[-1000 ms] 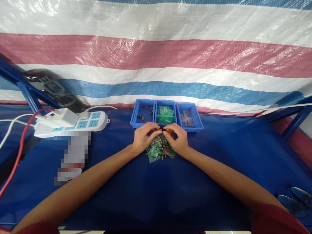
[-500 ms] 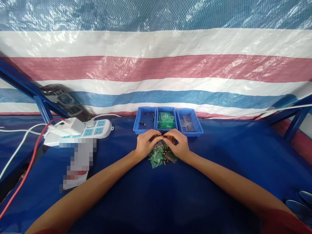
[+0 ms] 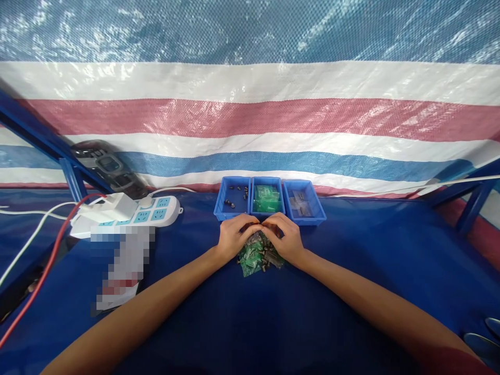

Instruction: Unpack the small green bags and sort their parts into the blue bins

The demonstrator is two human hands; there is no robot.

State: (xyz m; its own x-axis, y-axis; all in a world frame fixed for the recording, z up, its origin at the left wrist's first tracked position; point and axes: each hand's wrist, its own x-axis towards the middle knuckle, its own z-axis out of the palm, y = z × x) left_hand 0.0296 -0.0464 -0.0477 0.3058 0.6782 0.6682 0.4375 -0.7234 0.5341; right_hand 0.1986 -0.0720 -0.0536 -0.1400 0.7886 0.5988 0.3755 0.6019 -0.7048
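Note:
My left hand (image 3: 236,236) and my right hand (image 3: 286,238) meet fingertip to fingertip over a pile (image 3: 258,254) of green and clear plastic packets mixed with small metal parts. Both hands are closed in a pinch; whatever lies between the fingertips is too small to make out. Just beyond them stand three blue bins side by side. The left bin (image 3: 219,207) holds several small dark parts, the middle bin (image 3: 266,214) green packets (image 3: 267,199), and the right bin (image 3: 311,217) clear packets (image 3: 300,204).
On the left, a white power strip (image 3: 166,212) carries plugs and white and red cables (image 3: 50,260). A pixelated package (image 3: 127,265) lies in front of it. A dark device (image 3: 107,164) leans by the striped sheet (image 3: 250,117). Round glossy objects (image 3: 480,348) sit at lower right.
The view has tilted slightly upward, so the bins and hands appear a little lower. My hands remain fingertip to fingertip over the pile.

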